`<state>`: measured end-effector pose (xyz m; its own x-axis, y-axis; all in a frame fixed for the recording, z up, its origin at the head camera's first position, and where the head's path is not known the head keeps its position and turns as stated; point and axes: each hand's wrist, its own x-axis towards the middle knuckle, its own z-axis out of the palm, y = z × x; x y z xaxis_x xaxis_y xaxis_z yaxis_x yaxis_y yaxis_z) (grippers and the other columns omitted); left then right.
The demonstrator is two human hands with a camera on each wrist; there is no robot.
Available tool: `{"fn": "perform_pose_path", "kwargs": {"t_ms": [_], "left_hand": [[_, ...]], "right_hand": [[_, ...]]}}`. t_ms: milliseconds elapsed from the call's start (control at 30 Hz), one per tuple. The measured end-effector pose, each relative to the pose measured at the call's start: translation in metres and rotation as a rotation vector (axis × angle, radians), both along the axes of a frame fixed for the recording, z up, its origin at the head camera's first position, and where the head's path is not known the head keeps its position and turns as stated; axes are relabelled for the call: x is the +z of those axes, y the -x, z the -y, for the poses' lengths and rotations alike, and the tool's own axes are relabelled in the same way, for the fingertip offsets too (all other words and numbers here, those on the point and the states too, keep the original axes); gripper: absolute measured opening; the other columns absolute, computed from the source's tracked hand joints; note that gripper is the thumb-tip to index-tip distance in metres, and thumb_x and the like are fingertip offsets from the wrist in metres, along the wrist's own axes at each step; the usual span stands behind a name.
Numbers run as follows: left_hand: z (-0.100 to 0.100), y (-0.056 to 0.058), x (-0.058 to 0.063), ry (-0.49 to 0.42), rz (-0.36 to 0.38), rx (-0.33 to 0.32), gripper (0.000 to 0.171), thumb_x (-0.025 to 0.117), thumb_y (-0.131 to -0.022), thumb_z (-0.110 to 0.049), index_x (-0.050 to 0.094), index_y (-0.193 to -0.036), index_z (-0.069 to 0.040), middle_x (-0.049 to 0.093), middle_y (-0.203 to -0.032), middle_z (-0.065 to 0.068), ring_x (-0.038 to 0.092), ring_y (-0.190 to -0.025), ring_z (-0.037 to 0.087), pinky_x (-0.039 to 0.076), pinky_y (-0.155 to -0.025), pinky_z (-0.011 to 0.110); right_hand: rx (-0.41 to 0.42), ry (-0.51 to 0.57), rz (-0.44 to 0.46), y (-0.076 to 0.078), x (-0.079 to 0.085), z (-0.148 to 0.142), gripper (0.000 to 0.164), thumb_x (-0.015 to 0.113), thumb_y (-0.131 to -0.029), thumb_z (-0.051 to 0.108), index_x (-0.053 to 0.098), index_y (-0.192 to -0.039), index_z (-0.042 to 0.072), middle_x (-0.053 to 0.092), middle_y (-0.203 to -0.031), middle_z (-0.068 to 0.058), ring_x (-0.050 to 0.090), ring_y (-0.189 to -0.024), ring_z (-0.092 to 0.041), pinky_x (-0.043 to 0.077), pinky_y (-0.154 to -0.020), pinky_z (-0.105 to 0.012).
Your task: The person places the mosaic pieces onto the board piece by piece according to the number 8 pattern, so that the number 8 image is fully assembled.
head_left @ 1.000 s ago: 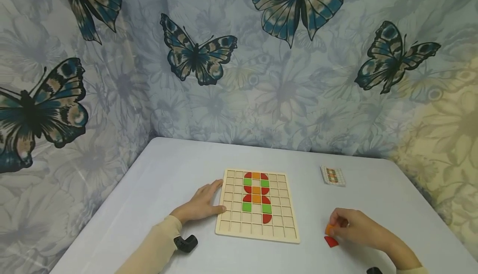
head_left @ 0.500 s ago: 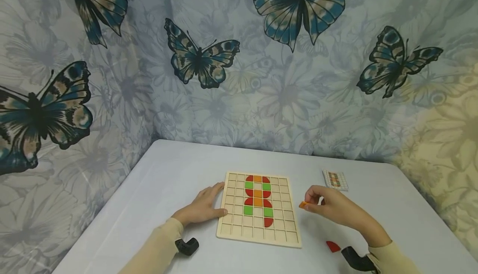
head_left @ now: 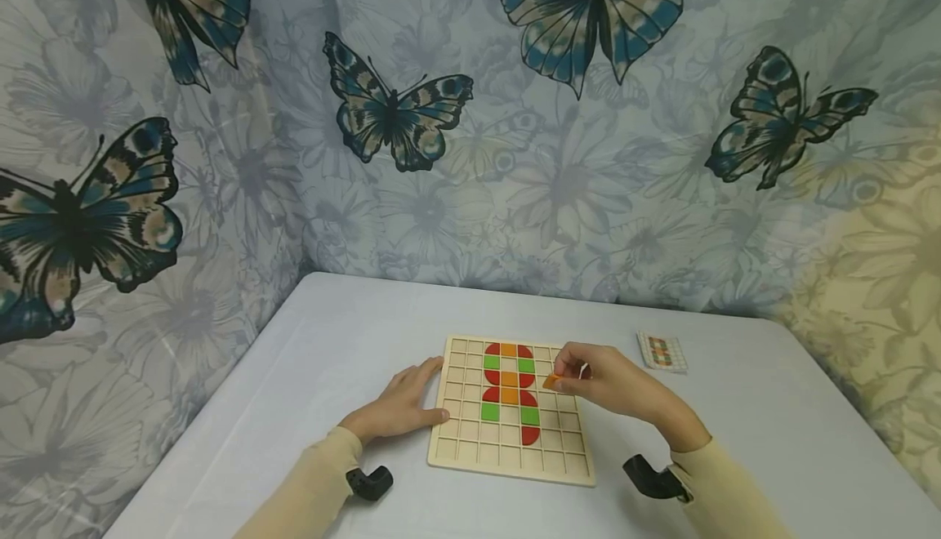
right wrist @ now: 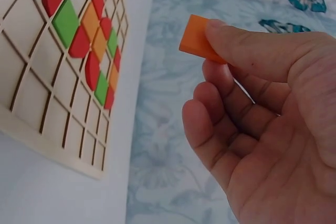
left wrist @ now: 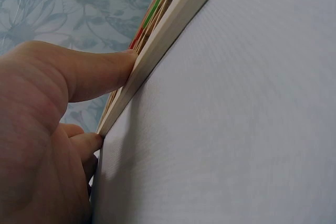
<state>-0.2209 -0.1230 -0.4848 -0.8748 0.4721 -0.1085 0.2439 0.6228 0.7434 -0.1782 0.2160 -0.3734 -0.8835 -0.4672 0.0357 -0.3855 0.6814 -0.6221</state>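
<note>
A square wooden grid board (head_left: 463, 451) lies on the white table. Red quarter-round tiles (head_left: 530, 435), green square tiles (head_left: 490, 412) and orange square tiles (head_left: 509, 396) fill some cells of its middle columns. My left hand (head_left: 397, 404) rests at the board's left edge, fingers extended, with the thumb touching the rim, as the left wrist view confirms. Over the right part of the board, my right hand (head_left: 613, 382) pinches an orange square tile (right wrist: 195, 38) between thumb and index finger. In the right wrist view this tile is held clear of the board.
A small stack of pattern cards (head_left: 662, 352) lies on the table (head_left: 742, 408) at the back right. A black wrist device (head_left: 650, 478) sits at my right sleeve, another (head_left: 370, 483) at my left. Butterfly-printed cloth (head_left: 559, 196) hangs behind the table.
My right hand has picked up the orange tile at the right and carried it left over the board. The red tile there is now hidden by my right wrist. My left hand stays put.
</note>
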Motion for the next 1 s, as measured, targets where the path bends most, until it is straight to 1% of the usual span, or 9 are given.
{"fn": "perform_pose_path", "kwargs": {"t_ms": [100, 233, 333, 467, 600, 667, 833, 1000], "left_hand": [[0.0, 0.0, 0.001, 0.005, 0.001, -0.002, 0.092, 0.073, -0.089, -0.042, 0.022, -0.162, -0.018, 0.023, -0.169, 0.011, 0.013, -0.155, 0.044, 0.015, -0.122, 0.068], [0.0, 0.001, 0.002, 0.01, -0.005, -0.007, 0.092, 0.073, -0.09, -0.043, 0.021, -0.162, -0.018, 0.023, -0.169, 0.011, 0.014, -0.155, 0.045, 0.015, -0.122, 0.068], [-0.001, 0.003, 0.002, 0.008, -0.011, -0.015, 0.092, 0.072, -0.09, -0.043, 0.021, -0.162, -0.018, 0.023, -0.169, 0.012, 0.015, -0.154, 0.045, 0.015, -0.122, 0.068], [-0.002, 0.003, -0.001, 0.01, -0.011, -0.018, 0.093, 0.072, -0.089, -0.044, 0.021, -0.162, -0.017, 0.024, -0.169, 0.013, 0.015, -0.154, 0.045, 0.015, -0.122, 0.069], [-0.002, 0.002, -0.001, 0.014, -0.002, -0.015, 0.094, 0.072, -0.089, -0.044, 0.02, -0.163, -0.017, 0.022, -0.169, 0.013, 0.013, -0.155, 0.045, 0.015, -0.122, 0.069], [-0.002, 0.001, -0.001, 0.012, 0.003, -0.014, 0.094, 0.072, -0.089, -0.044, 0.02, -0.163, -0.017, 0.022, -0.169, 0.012, 0.013, -0.155, 0.045, 0.014, -0.122, 0.069], [-0.002, 0.002, 0.0, 0.009, 0.005, -0.013, 0.094, 0.072, -0.089, -0.044, 0.02, -0.163, -0.018, 0.022, -0.169, 0.011, 0.012, -0.155, 0.045, 0.014, -0.122, 0.068], [-0.001, 0.001, 0.001, 0.012, 0.001, -0.006, 0.093, 0.073, -0.089, -0.043, 0.021, -0.162, -0.019, 0.024, -0.169, 0.011, 0.014, -0.155, 0.044, 0.015, -0.122, 0.068]], "right_hand": [[0.015, 0.008, 0.009, 0.002, 0.0, 0.006, 0.01, 0.071, -0.095, 0.02, 0.063, -0.095, 0.015, 0.062, -0.085, 0.004, 0.054, -0.077, -0.005, 0.048, -0.065, -0.022], [0.041, 0.015, 0.012, 0.006, -0.003, 0.013, 0.008, 0.072, -0.095, 0.018, 0.065, -0.095, 0.014, 0.063, -0.085, 0.004, 0.054, -0.075, -0.006, 0.048, -0.063, -0.022], [0.052, 0.011, 0.006, 0.008, -0.007, 0.019, 0.007, 0.073, -0.093, 0.016, 0.066, -0.093, 0.015, 0.06, -0.083, 0.004, 0.052, -0.075, -0.006, 0.046, -0.062, -0.022], [0.066, 0.001, 0.003, 0.012, -0.015, 0.028, 0.008, 0.074, -0.092, 0.013, 0.066, -0.092, 0.014, 0.058, -0.083, 0.006, 0.052, -0.077, -0.006, 0.045, -0.064, -0.021], [0.107, 0.006, 0.0, 0.015, -0.022, 0.035, 0.007, 0.074, -0.092, 0.011, 0.067, -0.092, 0.012, 0.06, -0.084, 0.005, 0.052, -0.077, -0.005, 0.047, -0.066, -0.021], [0.115, 0.01, 0.017, 0.016, -0.024, 0.037, 0.006, 0.074, -0.092, 0.011, 0.068, -0.093, 0.011, 0.062, -0.085, 0.005, 0.052, -0.076, -0.005, 0.047, -0.066, -0.021], [0.089, 0.0, 0.077, 0.018, -0.03, 0.041, 0.005, 0.073, -0.093, 0.013, 0.068, -0.092, 0.013, 0.064, -0.085, 0.006, 0.053, -0.078, -0.008, 0.047, -0.069, -0.022], [0.085, -0.021, 0.102, 0.018, -0.037, 0.045, 0.006, 0.073, -0.093, 0.017, 0.068, -0.09, 0.016, 0.062, -0.083, 0.007, 0.053, -0.079, -0.009, 0.048, -0.069, -0.022]]}}
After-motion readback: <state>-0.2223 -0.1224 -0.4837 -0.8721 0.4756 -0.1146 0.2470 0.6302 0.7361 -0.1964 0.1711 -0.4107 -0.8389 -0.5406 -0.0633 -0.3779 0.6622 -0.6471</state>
